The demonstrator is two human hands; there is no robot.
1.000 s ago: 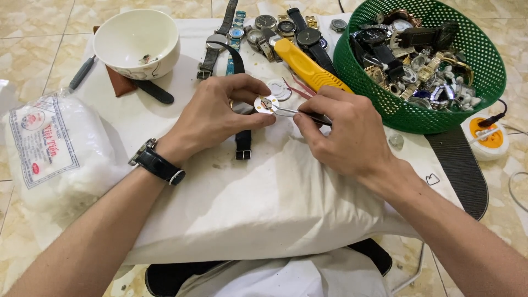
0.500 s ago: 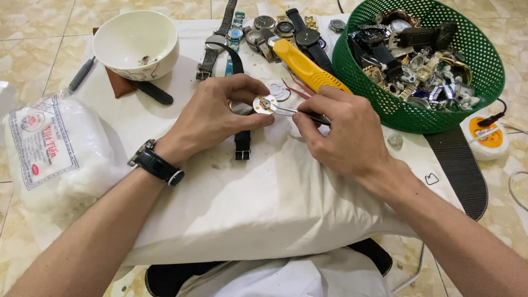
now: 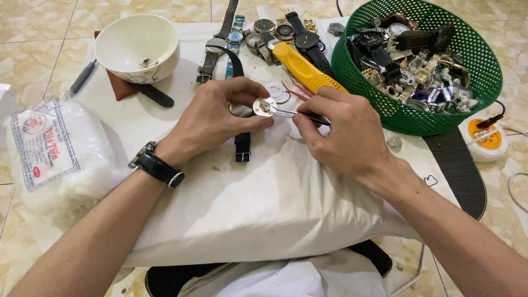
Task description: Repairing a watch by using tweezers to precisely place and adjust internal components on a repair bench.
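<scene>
My left hand [image 3: 214, 118] pinches a small round watch movement [image 3: 264, 107] between thumb and fingers, above a white cloth-covered pad [image 3: 264, 203]. A black-strapped watch [image 3: 241, 137] lies partly under that hand. My right hand [image 3: 344, 132] grips metal tweezers [image 3: 300, 114], whose tips touch the movement. A black wristwatch [image 3: 157, 165] sits on my left wrist.
A white bowl [image 3: 137, 47] stands far left, beside a bag of cotton wool [image 3: 52, 148]. A yellow-handled tool [image 3: 302, 69] and several watches [image 3: 275, 30] lie at the back. A green basket [image 3: 478, 71] of watches is far right, with an orange-and-white device [image 3: 487, 140].
Both hands stay together over the pad; the round movement has shifted slightly in my left fingers while the tweezers remain at it.
</scene>
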